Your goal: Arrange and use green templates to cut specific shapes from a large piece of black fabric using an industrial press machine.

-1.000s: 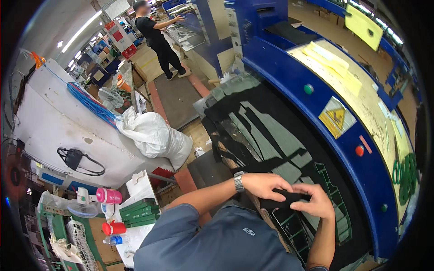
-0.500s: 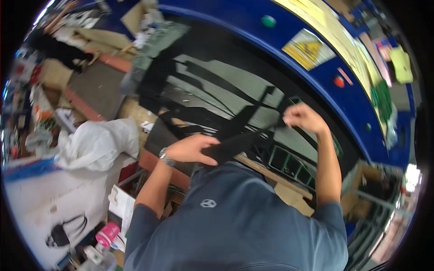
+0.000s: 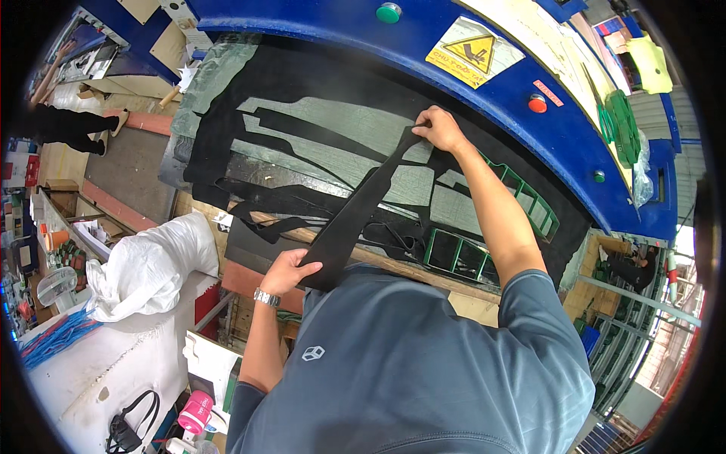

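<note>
A long black strip of sheet material [image 3: 349,219] stretches slantwise between my hands, wide at the near end and narrow at the far end. My left hand [image 3: 286,272], with a metal-band watch at the wrist, grips the wide end near my shirt. At the far end my right hand [image 3: 440,130] pinches the narrow tip. Beneath the strip lies a black sheet [image 3: 340,82] with long cut-out gaps, spread over a pale green-grey board [image 3: 310,117]. Green-edged cutting dies [image 3: 458,256] rest right of the strip, one beneath my right forearm.
A blue machine beam [image 3: 325,21] with a green button [image 3: 389,13], red button [image 3: 537,104] and warning sign [image 3: 475,51] runs behind the board. On the left, a white sack [image 3: 155,257] sits on a white table [image 3: 113,352]. Another person's legs [image 3: 72,140] show at far left.
My right hand has moved farther away, and my left hand has come nearer to me. The strip between them now hangs longer and steeper. The whole view has shifted.
</note>
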Demonstrator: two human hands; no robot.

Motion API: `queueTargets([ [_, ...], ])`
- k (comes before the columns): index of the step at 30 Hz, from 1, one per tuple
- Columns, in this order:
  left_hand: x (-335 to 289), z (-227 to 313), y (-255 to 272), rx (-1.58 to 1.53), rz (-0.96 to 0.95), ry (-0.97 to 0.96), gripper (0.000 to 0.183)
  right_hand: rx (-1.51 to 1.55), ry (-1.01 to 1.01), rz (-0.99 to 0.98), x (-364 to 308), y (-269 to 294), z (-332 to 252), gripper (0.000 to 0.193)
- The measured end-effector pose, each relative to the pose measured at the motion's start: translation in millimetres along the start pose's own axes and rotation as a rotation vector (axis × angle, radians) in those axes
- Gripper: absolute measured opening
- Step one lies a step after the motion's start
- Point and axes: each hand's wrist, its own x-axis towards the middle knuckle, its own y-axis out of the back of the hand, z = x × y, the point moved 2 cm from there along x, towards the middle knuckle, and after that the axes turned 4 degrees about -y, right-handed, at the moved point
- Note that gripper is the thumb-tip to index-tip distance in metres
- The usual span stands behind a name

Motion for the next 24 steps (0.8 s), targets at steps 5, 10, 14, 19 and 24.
queueTargets([
  [5, -4.6, -20.4, 15.3, 0.068, 0.082, 0.039, 0.026, 0.023, 0.006, 0.032, 3.5, 0.3, -3.1, 0.024],
  [10, -3.0, -19.2, 21.7, 0.457, 0.22, -0.093, 0.059, 0.03, 0.074, 0.118, 5.9, 1.6, -2.8, 0.026],
  [14, -4.2, -38.0, 33.5, 0.565, 0.274, -0.072, 0.055, -0.124, -0.026, -0.022, 21.7, -9.9, 1.8, 0.028],
  [19, -16.5, -15.6, 46.5, 0.864, 0.357, -0.005, 0.061, -0.213, -0.005, 0.052, 3.1, -11.4, -24.9, 0.024],
  [24, -19.6, 43.4, 42.6, 0.697, 0.297, -0.136, 0.064, -0.073, 0.082, 0.01, -28.5, 23.8, -45.7, 0.02],
])
